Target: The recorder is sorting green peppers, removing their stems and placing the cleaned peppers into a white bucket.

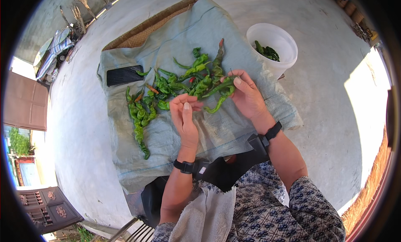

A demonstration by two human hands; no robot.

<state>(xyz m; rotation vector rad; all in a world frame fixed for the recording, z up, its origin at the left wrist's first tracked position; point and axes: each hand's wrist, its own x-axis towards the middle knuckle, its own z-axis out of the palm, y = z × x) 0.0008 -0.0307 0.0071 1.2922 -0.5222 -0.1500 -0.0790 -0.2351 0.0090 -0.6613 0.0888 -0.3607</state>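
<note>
My right hand (249,93) grips a long green chili pepper (215,90) near its stem end, between thumb and fingers. A lighter, curled green pepper (220,103) hangs just below it, partly hidden by my fingers; whether it is held too, I cannot tell. My left hand (185,116) hovers left of the held pepper's tip, thumb up and fingers half curled, with nothing visible in it. Loose green peppers (141,112) lie in a wide heap on a grey-green woven sack (219,138). A dark pepper with a red tip (218,57) points away from me.
A black smartphone (124,76) lies on the sack's left side. Beyond the right side stands a white plastic bucket (289,47) with some dark green peppers (267,51) inside. A woven straw edge (147,25) shows under the sack, above the concrete floor (325,94).
</note>
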